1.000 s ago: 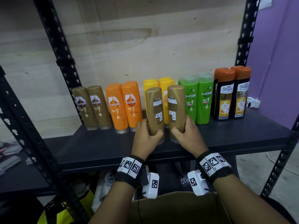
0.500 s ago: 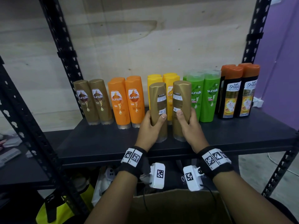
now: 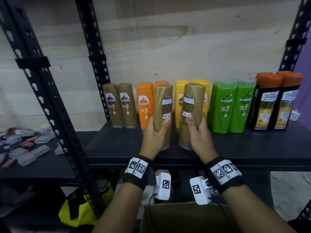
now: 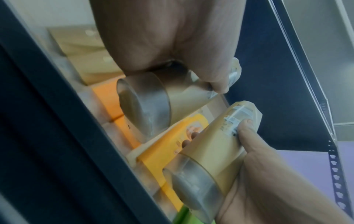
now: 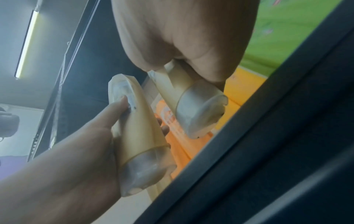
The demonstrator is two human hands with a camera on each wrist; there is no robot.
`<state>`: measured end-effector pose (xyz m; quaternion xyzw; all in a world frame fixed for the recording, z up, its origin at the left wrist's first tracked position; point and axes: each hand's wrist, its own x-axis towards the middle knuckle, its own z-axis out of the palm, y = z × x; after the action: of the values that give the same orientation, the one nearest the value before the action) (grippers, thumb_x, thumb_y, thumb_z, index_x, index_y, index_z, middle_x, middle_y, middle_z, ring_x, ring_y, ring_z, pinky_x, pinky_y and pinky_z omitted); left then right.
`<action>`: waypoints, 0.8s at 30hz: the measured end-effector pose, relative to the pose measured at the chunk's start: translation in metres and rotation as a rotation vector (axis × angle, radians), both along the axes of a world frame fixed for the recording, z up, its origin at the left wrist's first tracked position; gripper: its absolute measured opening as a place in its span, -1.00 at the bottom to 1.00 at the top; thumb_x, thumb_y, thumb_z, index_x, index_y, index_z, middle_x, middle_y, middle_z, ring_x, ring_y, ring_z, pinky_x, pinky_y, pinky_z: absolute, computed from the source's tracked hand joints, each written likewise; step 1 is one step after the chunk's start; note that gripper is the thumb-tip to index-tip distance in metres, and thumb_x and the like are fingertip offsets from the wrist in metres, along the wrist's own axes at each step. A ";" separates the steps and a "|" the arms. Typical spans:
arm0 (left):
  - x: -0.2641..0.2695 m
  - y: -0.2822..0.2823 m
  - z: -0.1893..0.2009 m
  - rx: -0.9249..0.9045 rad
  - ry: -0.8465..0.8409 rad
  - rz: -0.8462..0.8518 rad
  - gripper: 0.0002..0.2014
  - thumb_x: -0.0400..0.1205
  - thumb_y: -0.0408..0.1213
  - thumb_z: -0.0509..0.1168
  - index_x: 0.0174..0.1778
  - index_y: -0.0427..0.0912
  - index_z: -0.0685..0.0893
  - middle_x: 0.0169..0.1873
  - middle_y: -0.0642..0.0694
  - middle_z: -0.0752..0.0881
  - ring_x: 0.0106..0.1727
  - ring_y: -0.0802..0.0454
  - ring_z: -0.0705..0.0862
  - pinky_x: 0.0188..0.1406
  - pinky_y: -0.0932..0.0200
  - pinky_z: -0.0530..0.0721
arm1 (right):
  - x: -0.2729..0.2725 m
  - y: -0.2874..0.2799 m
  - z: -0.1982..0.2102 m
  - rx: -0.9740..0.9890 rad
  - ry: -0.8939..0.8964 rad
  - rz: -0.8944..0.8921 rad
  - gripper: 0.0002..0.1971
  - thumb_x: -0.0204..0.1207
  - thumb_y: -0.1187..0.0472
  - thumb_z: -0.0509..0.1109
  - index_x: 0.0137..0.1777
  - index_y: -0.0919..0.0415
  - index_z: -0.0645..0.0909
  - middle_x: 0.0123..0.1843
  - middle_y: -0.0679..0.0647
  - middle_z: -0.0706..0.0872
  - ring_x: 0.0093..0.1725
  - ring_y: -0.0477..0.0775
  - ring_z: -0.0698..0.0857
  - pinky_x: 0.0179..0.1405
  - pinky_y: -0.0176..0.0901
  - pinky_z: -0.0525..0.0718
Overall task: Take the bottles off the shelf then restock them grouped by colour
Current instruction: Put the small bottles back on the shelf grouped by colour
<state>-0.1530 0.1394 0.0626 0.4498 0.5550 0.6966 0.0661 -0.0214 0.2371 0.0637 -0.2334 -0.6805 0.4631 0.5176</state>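
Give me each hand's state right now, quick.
Left hand: grips a gold plastic shampoo bottle.
Right hand: grips a second gold plastic shampoo bottle.

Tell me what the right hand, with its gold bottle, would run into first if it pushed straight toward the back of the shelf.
Probably the yellow bottles right behind the gold bottle that the right hand grips; depth is hard to judge.

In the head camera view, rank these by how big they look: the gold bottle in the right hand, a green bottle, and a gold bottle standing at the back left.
1. Gold bottle in the right hand, though it is nearest the camera.
2. Green bottle.
3. Back-left gold bottle.
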 end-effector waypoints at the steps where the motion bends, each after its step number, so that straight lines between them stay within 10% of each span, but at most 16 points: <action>1: -0.007 -0.008 0.000 -0.009 0.008 0.021 -0.57 0.68 0.20 0.37 0.42 0.14 0.62 0.22 0.27 0.78 0.27 0.34 0.72 0.14 0.50 0.64 | -0.007 -0.004 0.002 0.000 0.005 0.014 -0.77 0.66 -0.38 0.22 0.28 -0.53 0.42 0.18 -0.52 0.70 0.19 -0.44 0.67 0.03 -0.65 0.54; 11: -0.073 -0.093 -0.003 -0.019 -0.050 0.264 -0.57 0.59 0.31 0.37 0.31 0.24 0.64 0.13 0.25 0.80 0.17 0.24 0.78 0.18 0.07 0.74 | -0.075 -0.059 -0.002 0.026 0.026 0.205 -0.52 0.67 -0.35 0.17 0.54 -0.27 0.35 0.20 -0.70 0.62 0.21 -0.59 0.60 0.02 -0.71 0.51; 15: -0.090 -0.119 -0.008 -0.011 -0.084 0.345 -0.47 0.55 0.34 0.39 0.37 0.16 0.64 0.13 0.27 0.80 0.17 0.28 0.77 0.12 0.17 0.70 | -0.097 -0.079 -0.006 0.001 0.045 0.291 -0.42 0.62 -0.44 0.18 0.57 -0.26 0.35 0.43 -0.30 0.66 0.39 -0.27 0.64 0.34 -0.27 0.59; 21: -0.102 -0.136 -0.015 -0.014 -0.084 0.405 -0.45 0.56 0.34 0.37 0.39 0.16 0.62 0.13 0.36 0.77 0.16 0.40 0.72 0.04 0.44 0.66 | -0.119 -0.102 -0.011 0.009 0.024 0.376 -0.50 0.61 -0.47 0.13 0.52 -0.47 0.29 0.54 -0.35 0.53 0.52 -0.29 0.51 0.55 -0.12 0.47; 24: -0.109 -0.138 -0.020 -0.021 -0.109 0.404 -0.47 0.57 0.33 0.38 0.39 0.17 0.61 0.16 0.28 0.78 0.22 0.29 0.74 0.20 0.14 0.71 | -0.127 -0.108 -0.013 0.003 0.003 0.402 -0.55 0.63 -0.45 0.11 0.51 -0.54 0.25 0.49 -0.49 0.49 0.47 -0.45 0.48 0.49 -0.30 0.44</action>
<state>-0.2615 0.0010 0.0430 0.2904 0.6366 0.7133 -0.0403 -0.1487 0.1287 0.0506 -0.0914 -0.7134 0.5565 0.4159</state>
